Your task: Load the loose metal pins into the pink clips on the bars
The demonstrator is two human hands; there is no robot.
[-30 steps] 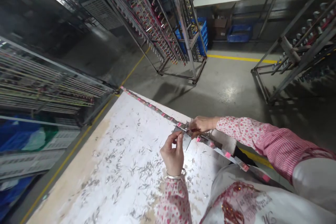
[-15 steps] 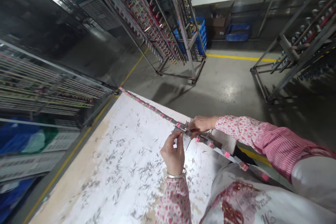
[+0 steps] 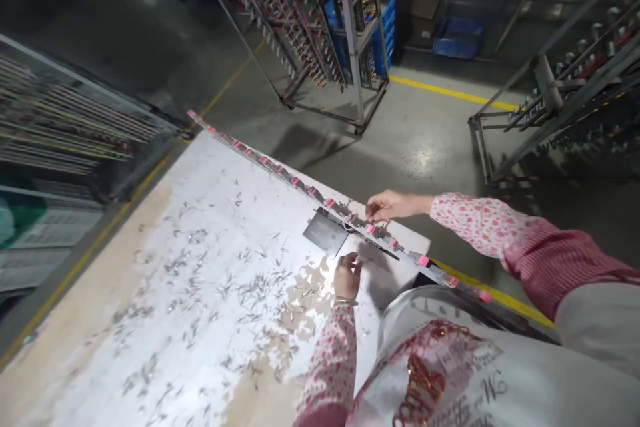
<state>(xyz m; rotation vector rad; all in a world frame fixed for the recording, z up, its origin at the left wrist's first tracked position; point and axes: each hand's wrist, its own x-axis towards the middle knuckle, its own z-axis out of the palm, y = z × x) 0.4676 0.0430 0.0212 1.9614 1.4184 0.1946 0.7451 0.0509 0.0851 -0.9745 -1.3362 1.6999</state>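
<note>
A long metal bar (image 3: 280, 172) with pink clips runs along the far edge of a white worktable (image 3: 200, 293). My right hand (image 3: 387, 205) rests on the bar near its near end, fingers pinched at a clip. My left hand (image 3: 347, 275) hovers low over the table just below the bar, fingers curled together; what they hold is too small to make out. A dark grey metal plate (image 3: 326, 232) lies flat on the table beside the bar, between both hands. Several short silvery metal scraps (image 3: 240, 287) litter the tabletop.
Tall wheeled metal racks (image 3: 320, 33) hung with red-tipped parts stand on the grey floor beyond the table. Another rack (image 3: 565, 93) stands at right. Blue crates (image 3: 457, 37) sit at the back. Yellow floor lines (image 3: 450, 92) cross the aisle. Shelving (image 3: 60, 127) fills the left.
My left hand dropped from the bar down toward the table. The grey plate now lies uncovered beside the bar. The camera tilted down and my right hand shifted slightly along the bar.
</note>
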